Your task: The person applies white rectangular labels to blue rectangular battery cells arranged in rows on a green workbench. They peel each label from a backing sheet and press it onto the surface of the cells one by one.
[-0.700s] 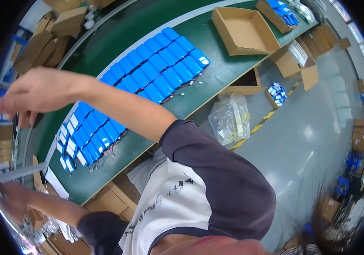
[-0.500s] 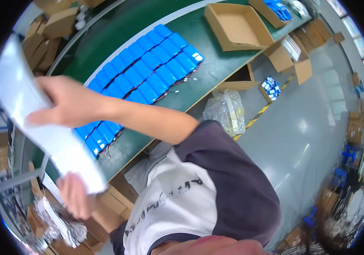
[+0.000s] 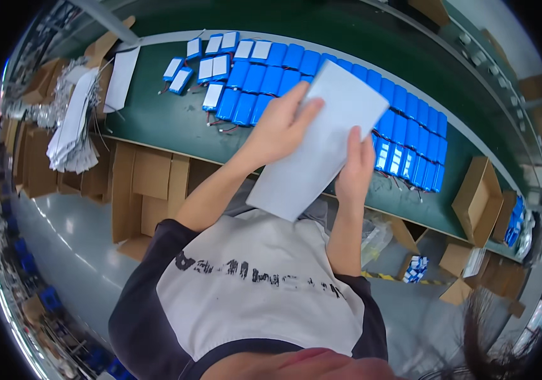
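Where both hands meet in front of the person, the green surface (image 3: 157,120) stretches out beyond them to left and right. Past the grips, and running well out to the right of the right one, lie the blue packs (image 3: 404,130) in close rows, partly hidden by what is held. An open cardboard box (image 3: 470,196) stands farther off to the right of the right grip.

The white sheet (image 3: 309,158) lies between the two grips, tilted, its far end over the packs and its near end close to the shirt. It looks light, smooth and fairly flat, likely to bend or crease if squeezed hard and to slide a little under dry fingers; whether it is one sheet or several layers, I cannot tell. The long edges seem the best places to take hold, thumb on the face and fingers behind.

The left grip (image 3: 278,133) closes on the left long edge, its thumb lying on the white face. The right grip (image 3: 354,177) pinches the opposite edge, also thumb in front, little gap showing in either.

Left of and beyond the left grip, a few smaller white-faced packs (image 3: 180,80) lie apart; thin leads (image 3: 228,131) show just beyond its wrist.
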`<act>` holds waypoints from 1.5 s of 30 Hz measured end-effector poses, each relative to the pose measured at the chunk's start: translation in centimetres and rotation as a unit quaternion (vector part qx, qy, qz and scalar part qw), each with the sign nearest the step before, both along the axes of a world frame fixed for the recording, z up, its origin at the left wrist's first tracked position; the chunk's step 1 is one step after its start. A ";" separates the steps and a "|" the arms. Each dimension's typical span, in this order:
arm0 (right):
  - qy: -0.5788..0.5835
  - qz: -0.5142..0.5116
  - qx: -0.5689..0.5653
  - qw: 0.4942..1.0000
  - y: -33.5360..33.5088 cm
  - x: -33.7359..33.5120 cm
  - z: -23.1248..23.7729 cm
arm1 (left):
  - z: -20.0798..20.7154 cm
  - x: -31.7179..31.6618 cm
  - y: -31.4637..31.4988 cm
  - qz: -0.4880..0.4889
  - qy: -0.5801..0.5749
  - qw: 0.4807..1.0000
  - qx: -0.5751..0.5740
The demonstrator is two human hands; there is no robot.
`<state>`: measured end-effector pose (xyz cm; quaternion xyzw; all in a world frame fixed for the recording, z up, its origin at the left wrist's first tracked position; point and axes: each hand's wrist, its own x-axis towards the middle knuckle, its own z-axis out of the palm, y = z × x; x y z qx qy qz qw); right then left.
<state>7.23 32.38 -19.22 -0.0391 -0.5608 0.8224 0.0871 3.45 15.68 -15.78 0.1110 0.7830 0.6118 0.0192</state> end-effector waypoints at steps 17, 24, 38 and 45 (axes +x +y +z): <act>0.083 -0.051 0.191 0.977 -5.0 -2.7 0.5 | -1.6 0.1 -1.0 0.123 -0.064 0.941 0.307; 0.150 0.101 0.214 0.960 -5.4 -0.5 2.7 | 0.1 1.2 -3.3 0.108 0.005 0.977 0.186; -0.021 0.314 -0.148 0.938 -5.2 0.2 2.3 | -3.8 4.7 -5.7 0.170 0.057 0.984 0.025; -0.017 0.353 -0.070 0.933 -6.8 0.1 3.0 | -3.7 5.5 -9.6 0.302 0.145 0.935 -0.119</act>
